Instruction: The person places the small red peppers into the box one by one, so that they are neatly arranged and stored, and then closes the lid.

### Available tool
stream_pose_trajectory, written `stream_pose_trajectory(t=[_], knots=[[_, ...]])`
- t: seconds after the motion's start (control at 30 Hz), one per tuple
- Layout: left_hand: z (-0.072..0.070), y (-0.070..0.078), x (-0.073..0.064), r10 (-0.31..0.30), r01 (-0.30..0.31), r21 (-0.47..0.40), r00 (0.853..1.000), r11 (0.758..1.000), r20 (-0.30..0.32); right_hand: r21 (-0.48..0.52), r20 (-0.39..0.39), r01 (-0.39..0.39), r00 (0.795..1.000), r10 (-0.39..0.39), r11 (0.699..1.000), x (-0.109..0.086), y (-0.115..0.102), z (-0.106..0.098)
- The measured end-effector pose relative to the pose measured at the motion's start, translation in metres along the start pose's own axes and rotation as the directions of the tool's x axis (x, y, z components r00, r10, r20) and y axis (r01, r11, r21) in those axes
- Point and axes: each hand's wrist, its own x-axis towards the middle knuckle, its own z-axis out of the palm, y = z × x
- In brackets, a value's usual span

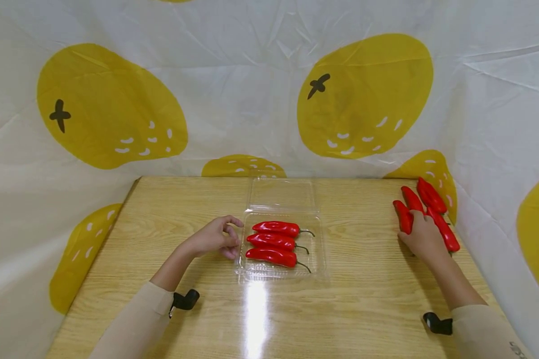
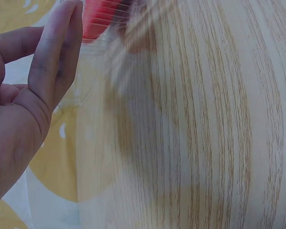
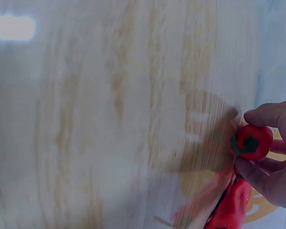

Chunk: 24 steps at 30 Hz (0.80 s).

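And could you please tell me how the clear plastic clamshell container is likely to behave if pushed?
The clear plastic clamshell container looks thin-walled, so it may flex. The glossy wooden tabletop under it suggests it could slide easily. The three red chili peppers lie loose inside, so they might shift or roll.

We see glossy, smooth red peppers point(image 1: 271, 241) at six o'clock; same gloss on loose peppers point(image 1: 431, 195) at three. Box point(image 1: 316, 252): clear, shiny plastic. Table point(image 1: 350, 304): wood-grained, polished-looking. Curtain point(image 1: 242, 99) at twelve: smooth, creased, faint sheen. Sleeves point(image 1: 485, 331): matt cloth.
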Motion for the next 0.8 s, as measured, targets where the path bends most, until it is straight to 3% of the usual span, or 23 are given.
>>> stream_pose_trajectory(t=[0.3, 0.6, 0.8], knots=[[0.001, 0.0, 0.001, -0.006, 0.006, 0.008, 1.0, 1.0, -0.006, 0.019, 0.023, -0.015, 1.0, 0.015, 1.0, 0.0, 0.004, -0.002], [0.001, 0.001, 0.0, -0.006, 0.006, 0.007, 1.0, 1.0, -0.003, 0.05, -0.005, 0.056, 0.998, -0.056, 0.997, -0.001, -0.002, -0.01], [0.0, 0.001, -0.001, -0.005, 0.005, -0.003, 1.0, 1.0, -0.001, 0.077, 0.02, 0.111, 0.993, -0.113, 0.991, -0.002, -0.014, -0.021]])
